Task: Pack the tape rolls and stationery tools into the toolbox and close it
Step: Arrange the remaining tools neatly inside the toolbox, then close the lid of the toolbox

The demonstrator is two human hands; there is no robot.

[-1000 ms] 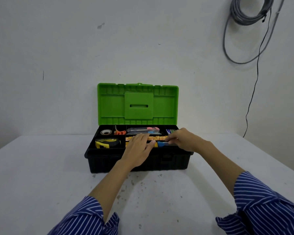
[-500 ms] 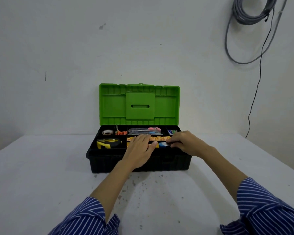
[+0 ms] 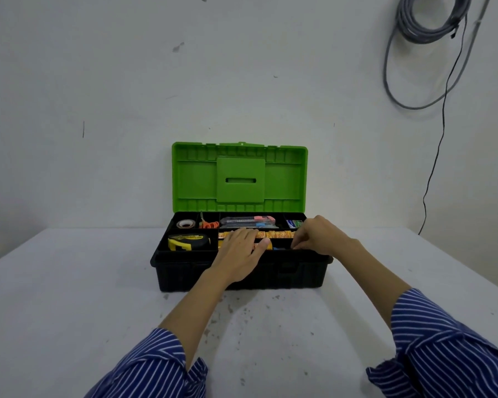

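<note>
While left hand [image 3: 240, 252] presses flat | ruler [image 3: 273, 234] lies left-right | right hand [image 3: 318, 235] apparently pinching it

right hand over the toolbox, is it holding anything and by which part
The right hand has its fingers curled down into the front tray of the toolbox, at a blue item's end. Whether they actually pinch it cannot be told.

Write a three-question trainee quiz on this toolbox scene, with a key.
1. True or false: the green lid of the toolbox stands open.
2. Which hand lies flat over the front tray: left hand or right hand?
3. What sits in the front-left compartment: A) scissors B) yellow tape measure C) tape roll?

Key: 1 true; 2 left hand; 3 B.
</note>
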